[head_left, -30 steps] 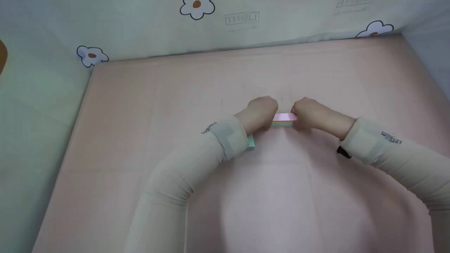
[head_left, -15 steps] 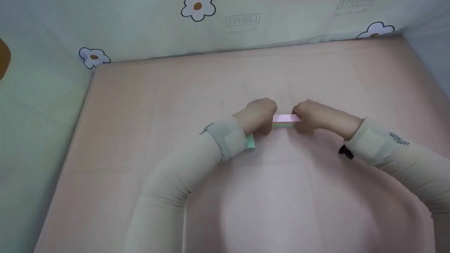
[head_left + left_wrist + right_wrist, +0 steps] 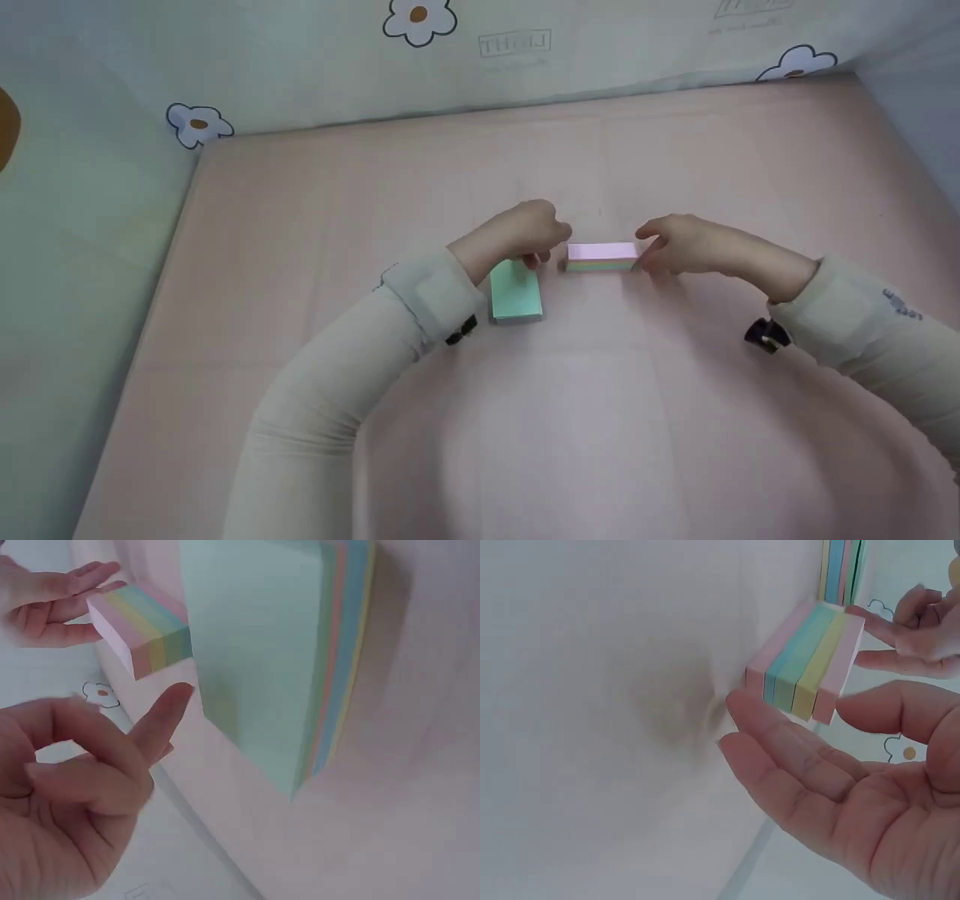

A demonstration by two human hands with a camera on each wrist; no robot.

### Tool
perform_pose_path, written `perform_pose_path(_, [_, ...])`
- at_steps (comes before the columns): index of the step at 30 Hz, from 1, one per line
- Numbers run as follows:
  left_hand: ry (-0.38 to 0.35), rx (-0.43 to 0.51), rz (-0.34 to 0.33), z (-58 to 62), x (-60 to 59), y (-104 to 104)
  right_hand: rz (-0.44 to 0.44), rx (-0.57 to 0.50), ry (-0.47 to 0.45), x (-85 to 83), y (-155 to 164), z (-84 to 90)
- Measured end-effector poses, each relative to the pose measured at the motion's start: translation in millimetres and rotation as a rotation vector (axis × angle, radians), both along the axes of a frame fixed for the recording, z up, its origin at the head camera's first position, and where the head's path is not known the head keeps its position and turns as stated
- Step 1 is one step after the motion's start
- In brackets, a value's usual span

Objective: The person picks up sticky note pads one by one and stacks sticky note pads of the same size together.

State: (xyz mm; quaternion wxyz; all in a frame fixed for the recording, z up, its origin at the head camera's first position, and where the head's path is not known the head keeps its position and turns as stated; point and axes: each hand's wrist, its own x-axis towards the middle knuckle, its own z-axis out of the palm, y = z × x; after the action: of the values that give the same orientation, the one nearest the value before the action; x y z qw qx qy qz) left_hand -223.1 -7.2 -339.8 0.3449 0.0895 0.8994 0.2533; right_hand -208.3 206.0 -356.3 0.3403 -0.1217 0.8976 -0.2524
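A pink-topped stack of pastel sticky notes (image 3: 601, 256) lies on the pink cloth, with pink, yellow, green and blue layers. My right hand (image 3: 686, 244) is at its right end, thumb and fingers spread; in the right wrist view the thumb and fingertips (image 3: 746, 709) are close to the stack's end without gripping it. A second, green-topped stack of sticky notes (image 3: 516, 292) lies to the left, its long side pointing towards me. Over its far end is my left hand (image 3: 517, 229), holding nothing, fingers loosely bent with one finger (image 3: 169, 712) extended in the left wrist view.
The pink cloth surface (image 3: 337, 225) runs back to a pale, flower-printed curtain (image 3: 315, 60) at the far side and left. Dark wrist camera mounts (image 3: 766, 335) hang under the cream sleeves (image 3: 300, 397).
Both hands have let go of the pink-topped stack. My left hand moved left, uncovering the green-topped stack. My right hand drew slightly right and its fingers spread.
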Motion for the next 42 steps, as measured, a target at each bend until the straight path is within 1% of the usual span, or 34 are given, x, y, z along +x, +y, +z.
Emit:
perform_pose_path(2, [-0.086, 0.057, 0.052, -0.7, 2.1, -1, -0.038, -0.040, -0.043, 1.0, -1, -0.5])
perform_pose_path(4, [-0.151, 0.107, 0.073, -2.4, 3.8, -1, -0.057, -0.065, -0.063, 1.3, -2, -0.9])
perform_pose_path(7, [-0.203, 0.162, 0.085, -5.7, 4.8, 0, -0.065, -0.078, -0.072, 0.7, -3, -1.2])
perform_pose_path(10, [-0.213, 0.192, 0.085, -7.9, 4.3, 1, -0.063, -0.086, -0.074, -0.3, -5, -0.6])
perform_pose_path(12, [-0.217, 0.188, 0.086, -6.9, 3.9, 2, -0.059, -0.082, -0.075, -0.9, -5, -0.3])
perform_pose_path(14, [-0.232, 0.186, 0.083, -4.0, 3.6, 3, -0.058, -0.070, -0.077, -1.0, -6, 0.6])
perform_pose_path(19, [-0.273, 0.176, 0.087, 7.9, 3.4, 7, -0.050, -0.045, -0.092, -0.7, -9, 1.6])
perform_pose_path(22, [-0.293, 0.165, 0.097, 10.5, 3.3, 10, -0.045, -0.035, -0.100, -0.8, -10, 1.5])
perform_pose_path(29, [-0.321, 0.173, 0.119, 4.0, 2.3, 14, -0.038, -0.010, -0.097, -1.9, -13, 1.6])
perform_pose_path(34, [-0.321, 0.184, 0.119, -0.4, 2.4, 13, -0.033, -0.011, -0.090, -1.6, -12, 0.7])
perform_pose_path(42, [-0.320, 0.173, 0.111, -5.3, 2.0, 12, -0.042, 0.000, -0.098, -1.5, -14, 1.3])
